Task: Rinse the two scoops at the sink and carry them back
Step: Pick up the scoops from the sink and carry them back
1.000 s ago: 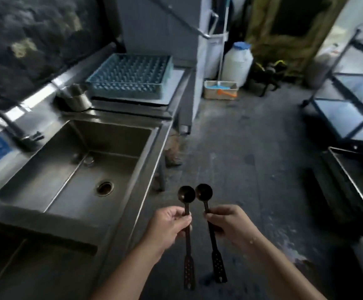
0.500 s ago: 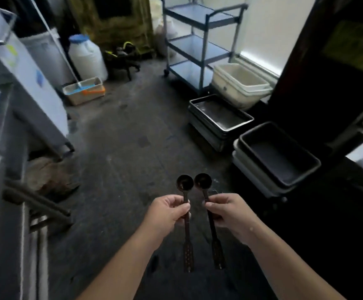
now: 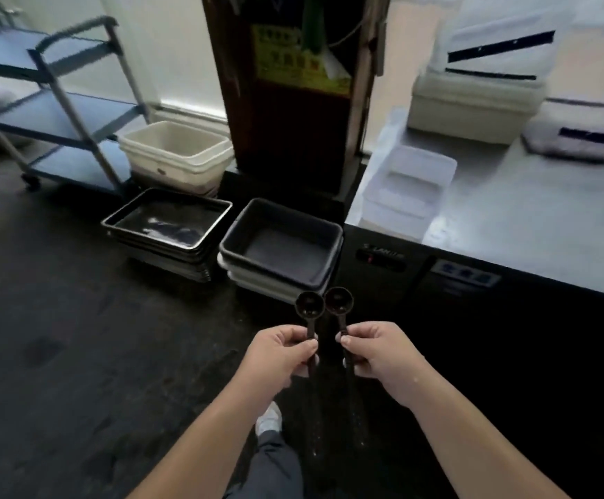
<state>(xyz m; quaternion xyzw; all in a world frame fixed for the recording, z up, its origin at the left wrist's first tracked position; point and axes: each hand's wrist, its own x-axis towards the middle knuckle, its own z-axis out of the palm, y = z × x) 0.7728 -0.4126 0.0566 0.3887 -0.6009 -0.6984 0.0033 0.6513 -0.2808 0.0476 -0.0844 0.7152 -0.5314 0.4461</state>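
Observation:
Two dark long-handled scoops are held side by side in front of me, bowls up and nearly touching. My left hand (image 3: 280,351) grips the handle of the left scoop (image 3: 309,306). My right hand (image 3: 376,351) grips the handle of the right scoop (image 3: 339,299). Both handles run down between my forearms and blend into the dark floor. The sink is out of view.
On the floor ahead stand a black tub (image 3: 243,228) on white ones, a stack of metal trays (image 3: 124,219) and cream tubs (image 3: 217,153). A steel cart (image 3: 77,113) stands at the left. At the right, a steel counter (image 3: 531,217) carries white lidded boxes (image 3: 408,185).
The view has swung right, away from the sink and past the cart, to the floor tubs and the steel counter. Both hands keep the same hold on the scoops.

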